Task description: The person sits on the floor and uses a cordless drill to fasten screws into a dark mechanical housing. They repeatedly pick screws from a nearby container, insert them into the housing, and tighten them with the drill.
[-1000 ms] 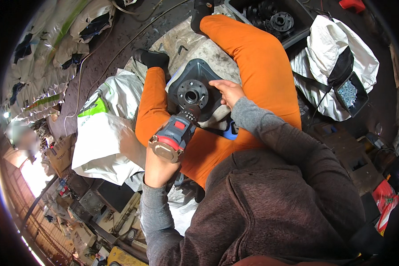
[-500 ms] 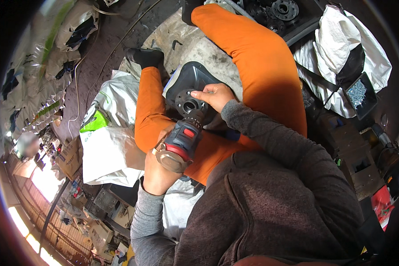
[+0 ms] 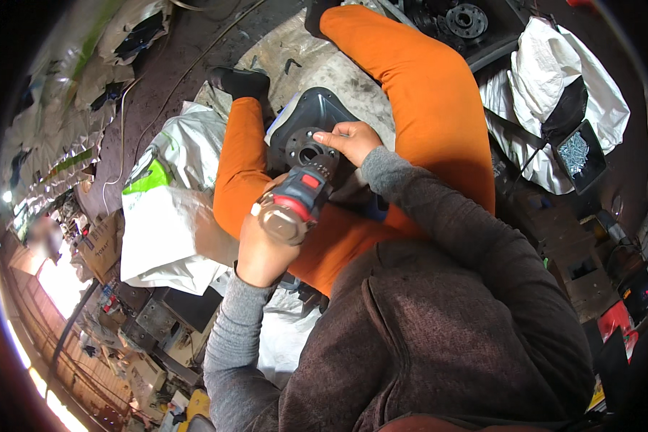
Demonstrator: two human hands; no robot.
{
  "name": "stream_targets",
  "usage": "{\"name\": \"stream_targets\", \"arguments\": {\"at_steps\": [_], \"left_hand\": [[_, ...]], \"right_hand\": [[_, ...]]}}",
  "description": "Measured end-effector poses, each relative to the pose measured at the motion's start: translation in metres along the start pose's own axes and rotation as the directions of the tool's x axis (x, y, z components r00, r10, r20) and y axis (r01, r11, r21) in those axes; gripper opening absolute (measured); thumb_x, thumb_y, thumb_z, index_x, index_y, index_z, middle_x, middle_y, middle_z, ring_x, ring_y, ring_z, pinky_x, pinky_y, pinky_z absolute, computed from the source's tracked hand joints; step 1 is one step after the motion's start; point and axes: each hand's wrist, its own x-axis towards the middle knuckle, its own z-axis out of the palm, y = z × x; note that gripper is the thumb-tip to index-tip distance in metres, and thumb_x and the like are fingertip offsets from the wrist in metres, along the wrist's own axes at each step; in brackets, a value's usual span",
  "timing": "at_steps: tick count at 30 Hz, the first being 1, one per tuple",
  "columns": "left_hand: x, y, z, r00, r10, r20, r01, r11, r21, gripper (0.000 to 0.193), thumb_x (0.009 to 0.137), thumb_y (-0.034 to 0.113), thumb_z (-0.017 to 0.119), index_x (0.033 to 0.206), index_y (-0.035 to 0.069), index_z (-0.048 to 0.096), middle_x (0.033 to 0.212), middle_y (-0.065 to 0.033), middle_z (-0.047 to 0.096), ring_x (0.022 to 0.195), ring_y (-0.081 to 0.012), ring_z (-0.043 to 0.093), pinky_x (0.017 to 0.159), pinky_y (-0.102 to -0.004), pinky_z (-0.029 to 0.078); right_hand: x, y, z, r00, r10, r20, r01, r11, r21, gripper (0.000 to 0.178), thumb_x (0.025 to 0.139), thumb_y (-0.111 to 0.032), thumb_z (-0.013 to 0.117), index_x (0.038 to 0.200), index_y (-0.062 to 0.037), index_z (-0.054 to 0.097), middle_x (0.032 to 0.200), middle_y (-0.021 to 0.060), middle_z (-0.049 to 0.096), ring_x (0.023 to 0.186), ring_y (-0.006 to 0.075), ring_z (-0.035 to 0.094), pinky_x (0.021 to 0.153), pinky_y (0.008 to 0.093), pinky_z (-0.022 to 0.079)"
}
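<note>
- Where a round black flange (image 3: 299,148) ringed with holes sits atop a black, round-cornered base (image 3: 315,108), between orange-trousered legs (image 3: 439,86), two hands meet over the metal;
- the right hand (image 3: 358,145) reaches the flange's upper right side, thumb and forefinger nearly together; whether they pinch anything cannot be told;
- the left hand (image 3: 265,253) appears closed around the grip of a drill (image 3: 295,198), its nose over the flange's near edge, its tip hidden;
- a slipping bit could catch the right thumb, so near does it lie; the flange could twist if the drill's turning force beat a light fingertip hold;
- farther right, a black tray (image 3: 589,181) of silver screws (image 3: 574,153) tilts beside a white sack (image 3: 543,61); a black crate (image 3: 502,47) holds round black parts (image 3: 466,20).
</note>
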Motion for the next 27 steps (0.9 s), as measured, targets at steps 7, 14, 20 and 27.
{"name": "stream_targets", "arguments": {"at_steps": [7,14,20,27], "left_hand": [[-0.061,0.04,0.006,0.974,-0.009,-0.226,-0.034,0.982,-0.184,0.053,0.076,0.015,0.075,0.125,0.009,0.055,0.112,-0.0156,0.065,0.099,-0.0315,0.066,0.083,-0.0374,0.052],[-0.17,0.008,0.114,0.985,-0.168,-0.041,0.145,0.932,-0.334,0.08,0.075,0.01,0.072,0.145,0.007,0.035,0.131,-0.0199,0.054,0.116,-0.0348,0.056,0.101,-0.038,0.043],[-0.185,-0.015,0.084,0.734,-0.498,-0.462,-0.224,0.465,-0.856,0.064,0.082,0.026,0.076,0.133,-0.001,0.049,0.13,-0.0161,0.055,0.117,-0.0243,0.053,0.099,-0.0357,0.042],[-0.306,-0.053,0.049,0.272,-0.764,-0.586,0.129,0.632,-0.764,0.026,0.089,0.023,0.067,0.085,-0.002,0.066,0.076,-0.0051,0.069,0.066,-0.0119,0.061,0.061,-0.0289,0.047]], "right_hand": [[0.006,-0.002,-0.003,0.99,-0.135,-0.048,0.131,0.989,-0.074,0.054,0.076,-0.054,0.072,0.084,0.0,0.071,0.077,0.0143,0.067,0.078,0.0216,0.063,0.076,0.0351,0.048],[-0.034,-0.037,-0.021,0.981,-0.192,0.029,0.184,0.967,0.178,0.047,0.085,-0.041,0.07,0.106,0.0002,0.065,0.101,0.0068,0.067,0.09,0.0165,0.064,0.076,0.0323,0.054],[-0.104,-0.087,0.025,0.722,-0.494,0.485,0.324,0.86,0.394,0.025,0.09,-0.03,0.067,0.093,-0.0051,0.065,0.083,-0.0003,0.064,0.075,0.0086,0.057,0.067,0.0235,0.046],[-0.123,-0.089,0.075,0.845,-0.162,0.51,0.149,0.987,0.066,0.052,0.1,-0.041,0.047,0.124,0.0033,0.057,0.063,-0.009,0.029,0.053,0.0034,0.029,0.048,0.0223,0.032]]}}
